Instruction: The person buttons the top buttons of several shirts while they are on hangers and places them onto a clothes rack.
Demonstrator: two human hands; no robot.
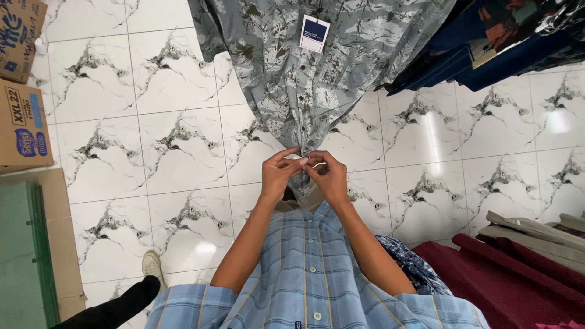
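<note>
Shirt [304, 79]: grey leaf-print, hanging open-fronted before the person, lower placket drawn to a point between both hands, apparently to keep the front edges aligned at a button. Card tag [314, 34] near the collar.
Left hand [278, 173]: fingers pinched shut on the placket edge.
Right hand [329, 176]: likewise pinched on the shirt, fingertips touching the left's.
Floor [152, 140]: white marbled tile beneath.
Boxes [18, 91]: cardboard, stacked at far left.
Dark garments [487, 55]: hung upper right.
Maroon cloth [506, 280]: lower right, folded beige pieces just beside.
</note>
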